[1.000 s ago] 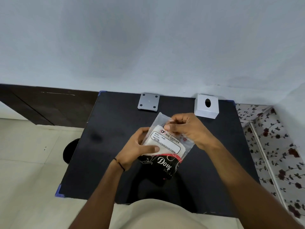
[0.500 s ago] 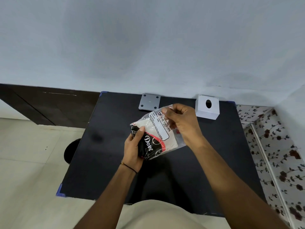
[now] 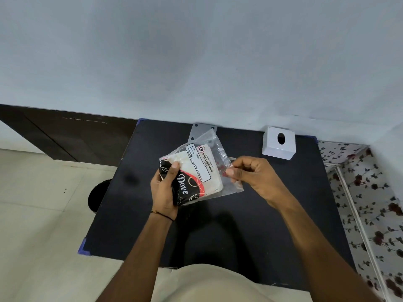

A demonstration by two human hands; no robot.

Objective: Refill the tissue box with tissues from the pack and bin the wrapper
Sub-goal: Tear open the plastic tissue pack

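Observation:
I hold a tissue pack (image 3: 196, 173) in a clear plastic wrapper with a black, red and white label above the middle of the black table (image 3: 272, 225). My left hand (image 3: 164, 188) grips the pack's left end. My right hand (image 3: 250, 175) pinches the loose clear wrapper edge on the pack's right side. The white tissue box (image 3: 279, 142), with a dark oval slot on top, stands at the table's back right, apart from both hands.
A grey square plate (image 3: 199, 130) with corner holes lies at the table's back edge, partly behind the pack. A dark round object (image 3: 99, 192) sits on the floor left of the table. A flower-patterned surface (image 3: 375, 203) runs along the right.
The pack has turned so its label reads sideways and has risen toward the back of the table. My right hand has shifted from the pack's top to its right wrapper edge.

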